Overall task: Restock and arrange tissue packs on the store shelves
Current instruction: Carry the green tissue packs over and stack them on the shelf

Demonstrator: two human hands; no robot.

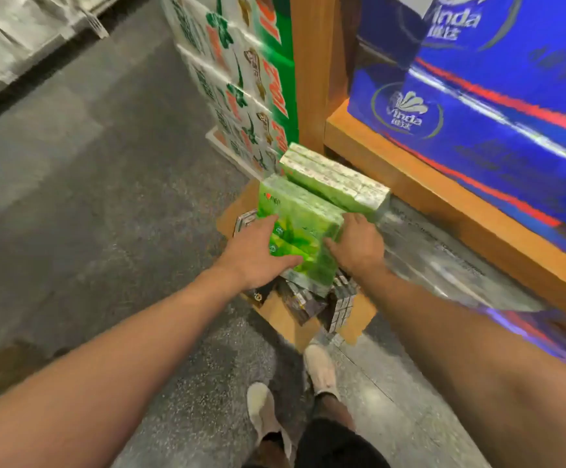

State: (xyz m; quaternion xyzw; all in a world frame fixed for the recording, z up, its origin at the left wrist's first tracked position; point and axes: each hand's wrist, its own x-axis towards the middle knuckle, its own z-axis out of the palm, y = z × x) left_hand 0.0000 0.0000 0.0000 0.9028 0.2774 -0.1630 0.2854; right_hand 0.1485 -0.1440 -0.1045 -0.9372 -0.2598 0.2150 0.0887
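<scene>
A bright green tissue pack [296, 214] stands in an open cardboard box [285, 319] on the floor. My left hand [256, 253] grips its left side, thumb across the near face. My right hand [359, 243] grips its right side. A second, paler green tissue pack [333, 179] lies just behind it, leaning toward the wooden shelf [409, 187]. Smaller dark packs [308, 300] fill the box under my hands.
Large blue Vinda tissue bales [497, 106] sit on the wooden shelf at right. A tall stack of green-and-white tissue boxes [241, 79] stands at the shelf's end. Grey speckled floor [89, 197] spreads left. My feet [291, 400] stand just before the box.
</scene>
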